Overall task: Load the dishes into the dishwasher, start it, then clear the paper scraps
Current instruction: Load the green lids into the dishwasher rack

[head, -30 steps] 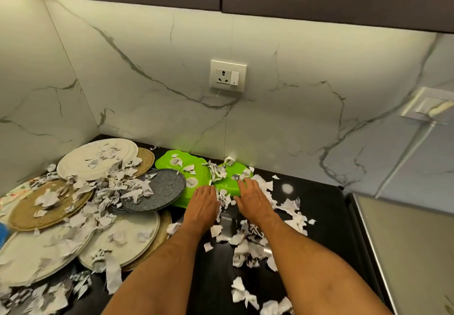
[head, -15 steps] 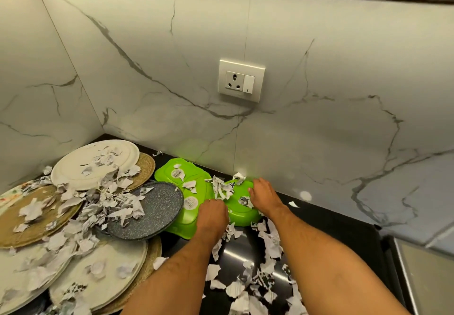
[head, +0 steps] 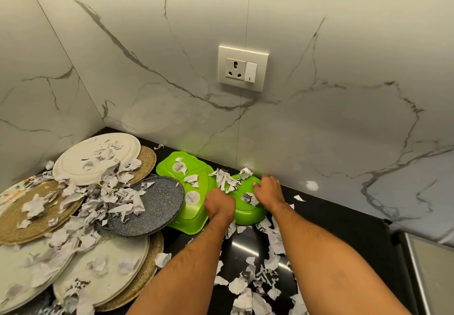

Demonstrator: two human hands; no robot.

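Three bright green plastic dishes lie upside down by the back wall: two square ones [head: 190, 205] overlapping, and a rounder green bowl [head: 248, 212] to their right. My left hand [head: 219, 205] is curled at the bowl's left rim, where it meets the square dish. My right hand [head: 269, 191] grips the bowl's far right side with bent fingers. Torn paper scraps [head: 224, 179] lie on the dishes and across the black countertop [head: 331, 228]. A grey speckled plate [head: 157, 204] overlaps the square dishes' left edge.
White plates [head: 98, 157] and woven round mats [head: 24, 216] are heaped in the left corner under scraps. More scraps [head: 260, 285] litter the counter between my forearms. A wall socket [head: 243, 68] sits above the bowl. A steel surface [head: 432, 265] borders the counter at right.
Both hands have reached further back onto the green bowl, from flat at its near edge to curled around its sides. The view has moved closer and to the left.
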